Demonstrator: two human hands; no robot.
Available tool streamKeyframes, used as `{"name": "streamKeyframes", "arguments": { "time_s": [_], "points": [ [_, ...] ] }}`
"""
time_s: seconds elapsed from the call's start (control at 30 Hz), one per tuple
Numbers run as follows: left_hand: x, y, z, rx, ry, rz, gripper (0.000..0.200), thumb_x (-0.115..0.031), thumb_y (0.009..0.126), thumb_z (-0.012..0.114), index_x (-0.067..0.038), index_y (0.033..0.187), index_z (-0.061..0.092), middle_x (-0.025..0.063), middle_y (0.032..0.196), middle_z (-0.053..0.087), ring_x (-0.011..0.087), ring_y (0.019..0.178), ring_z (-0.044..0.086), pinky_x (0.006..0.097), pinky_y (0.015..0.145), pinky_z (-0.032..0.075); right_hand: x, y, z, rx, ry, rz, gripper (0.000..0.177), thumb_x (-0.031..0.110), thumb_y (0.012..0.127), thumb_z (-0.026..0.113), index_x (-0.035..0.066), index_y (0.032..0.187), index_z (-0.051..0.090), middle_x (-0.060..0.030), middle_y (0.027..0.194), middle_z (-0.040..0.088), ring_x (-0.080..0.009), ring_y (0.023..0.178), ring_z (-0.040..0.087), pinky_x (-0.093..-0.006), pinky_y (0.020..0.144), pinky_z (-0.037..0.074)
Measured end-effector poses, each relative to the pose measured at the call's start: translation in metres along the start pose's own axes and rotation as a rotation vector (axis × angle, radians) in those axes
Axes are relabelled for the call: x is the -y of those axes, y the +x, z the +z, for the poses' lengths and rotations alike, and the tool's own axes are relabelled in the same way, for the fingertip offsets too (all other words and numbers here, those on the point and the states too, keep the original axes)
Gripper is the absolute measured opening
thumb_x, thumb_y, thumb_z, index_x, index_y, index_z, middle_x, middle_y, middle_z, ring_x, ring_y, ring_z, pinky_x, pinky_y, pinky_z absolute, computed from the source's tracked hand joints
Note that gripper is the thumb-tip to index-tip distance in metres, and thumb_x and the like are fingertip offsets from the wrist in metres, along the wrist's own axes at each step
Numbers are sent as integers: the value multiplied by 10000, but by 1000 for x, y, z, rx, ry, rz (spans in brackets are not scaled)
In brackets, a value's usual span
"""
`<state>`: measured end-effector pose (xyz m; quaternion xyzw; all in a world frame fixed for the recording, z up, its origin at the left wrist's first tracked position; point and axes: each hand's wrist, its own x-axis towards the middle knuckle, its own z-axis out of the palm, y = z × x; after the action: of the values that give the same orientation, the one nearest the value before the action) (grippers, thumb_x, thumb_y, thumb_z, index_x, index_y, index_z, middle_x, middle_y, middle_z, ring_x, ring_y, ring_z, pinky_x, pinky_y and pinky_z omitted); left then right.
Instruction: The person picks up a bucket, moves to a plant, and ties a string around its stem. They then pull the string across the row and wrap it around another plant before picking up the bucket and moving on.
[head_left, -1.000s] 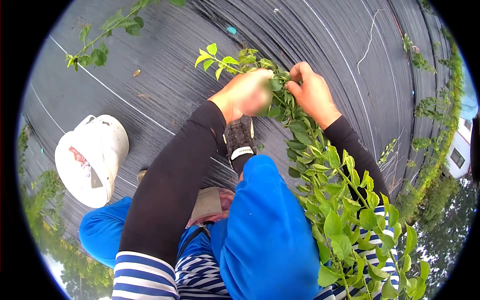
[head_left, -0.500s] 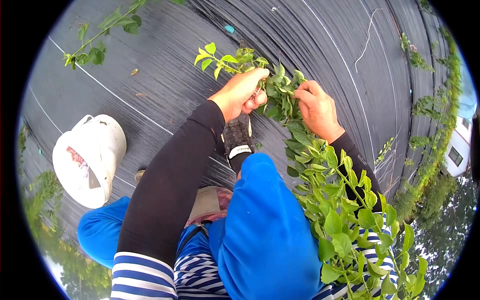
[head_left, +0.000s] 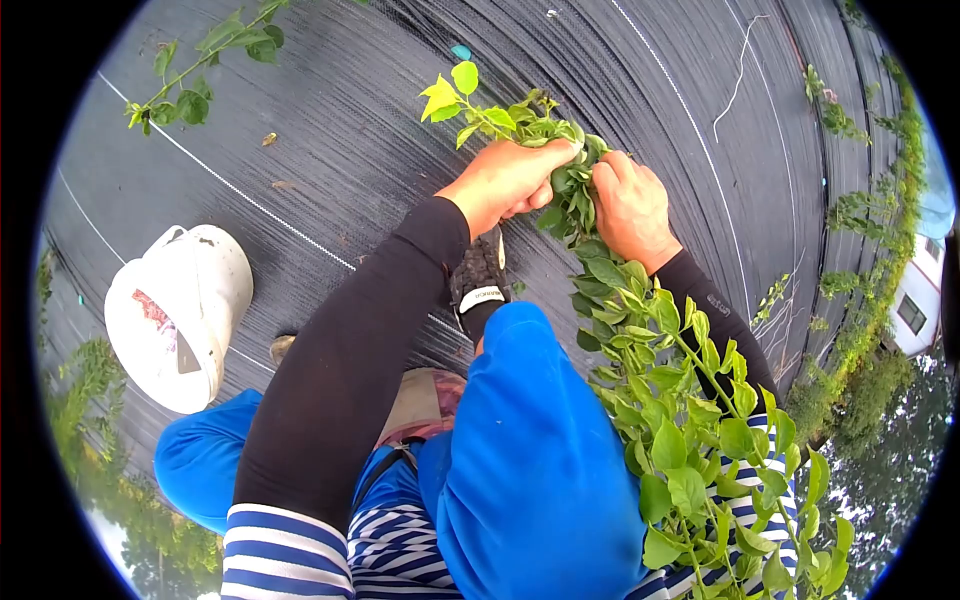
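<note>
A long bundle of leafy green stems [head_left: 665, 375] runs from beside my right arm up to both hands. My left hand [head_left: 515, 180] is closed around its upper part, the thumb pressed over the leaves. Pale young leaves [head_left: 455, 97] stick out beyond that hand to the upper left. Just right of it, my right hand [head_left: 635, 208] is closed with bent fingers against the same bundle. The fingertips of my right hand are partly hidden among the leaves.
Black woven ground cover [head_left: 330, 130] with white lines lies all around. At left is a white bucket [head_left: 228, 285] tipped over. A separate leafy shoot [head_left: 190, 90] lies at upper left. My dark shoe [head_left: 480, 275] is below my left hand; more plants [head_left: 860, 220] grow at right.
My left hand has moved right and slightly up, closer to my right hand, and the pale leaf tips moved with it. My right hand's fingers have curled in more against the stems.
</note>
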<state>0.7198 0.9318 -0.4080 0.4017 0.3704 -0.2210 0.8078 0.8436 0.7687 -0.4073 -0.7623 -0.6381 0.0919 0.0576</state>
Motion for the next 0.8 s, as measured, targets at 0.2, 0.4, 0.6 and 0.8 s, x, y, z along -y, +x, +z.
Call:
{"name": "streamKeyframes", "arguments": {
  "time_s": [0.2, 0.4, 0.6, 0.8],
  "points": [
    [6, 7, 12, -151, 272, 180, 351, -353, 759, 627, -7, 818, 623, 62, 659, 613, 172, 609, 588, 319, 584, 462, -1, -2, -3, 18, 22, 0, 201, 44, 621, 608, 39, 807, 531, -91, 866, 568, -275, 772, 576, -365, 651, 456],
    [5, 10, 13, -291, 491, 206, 397, -407, 779, 550, -48, 917, 651, 122, 803, 669, 308, 807, 634, 405, 722, 489, 1, -1, -5, -74, 95, 11, 221, 30, 576, 626, 46, 770, 523, -81, 868, 571, -282, 783, 572, -370, 650, 465],
    [16, 21, 6, -288, 288, 157, 376, -363, 777, 600, 11, 790, 640, 107, 666, 634, 238, 633, 619, 362, 613, 477, 1, -3, -2, -81, 127, -1, 269, 23, 541, 645, 61, 782, 529, -76, 870, 558, -282, 778, 569, -372, 642, 475],
    [17, 20, 7, -283, 122, 148, 317, -304, 780, 650, -2, 691, 615, 40, 595, 583, 159, 536, 547, 321, 534, 438, -1, -7, 1, -106, 143, -33, 252, 60, 588, 667, 70, 811, 551, -72, 860, 552, -270, 763, 570, -367, 613, 479]
  ]
}}
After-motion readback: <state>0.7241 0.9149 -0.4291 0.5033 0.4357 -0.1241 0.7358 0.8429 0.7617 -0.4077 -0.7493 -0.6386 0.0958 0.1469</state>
